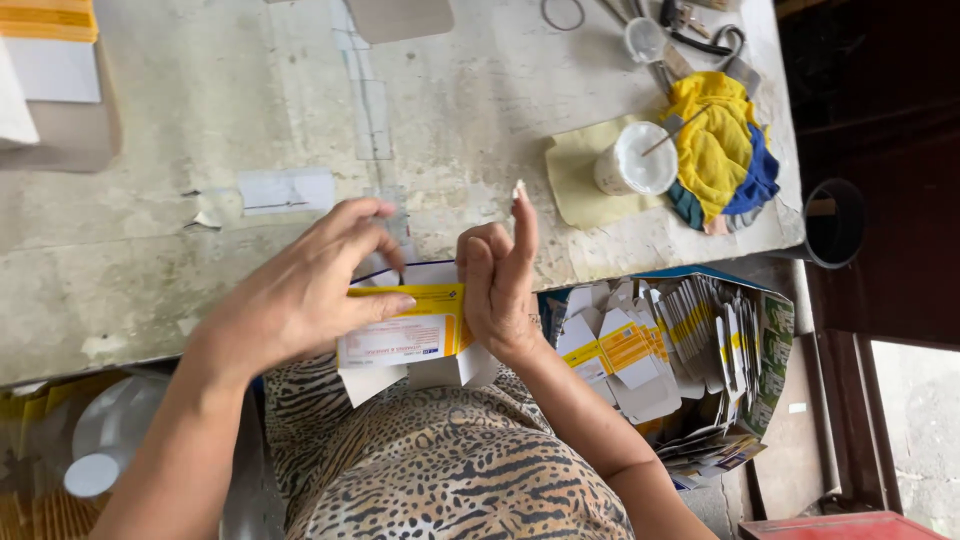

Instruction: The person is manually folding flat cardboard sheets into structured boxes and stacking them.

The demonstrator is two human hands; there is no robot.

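My left hand [310, 285] grips a small flat carton [405, 335], white with a yellow band, from above, fingers curled over its top edge. My right hand [497, 275] holds the carton's right side, its index finger raised with a dab of white paste on the tip. The carton's grey flaps hang open below, over my animal-print lap. A white cup of paste [635, 160] with a stick in it stands on a pale yellow sheet to the upper right.
A worn pale tabletop [200, 130] lies ahead. A box of several unfolded cartons [665, 345] sits at my right. A yellow and blue cloth [720, 150], scissors and a small lid lie at the far right. Stacked cards sit upper left.
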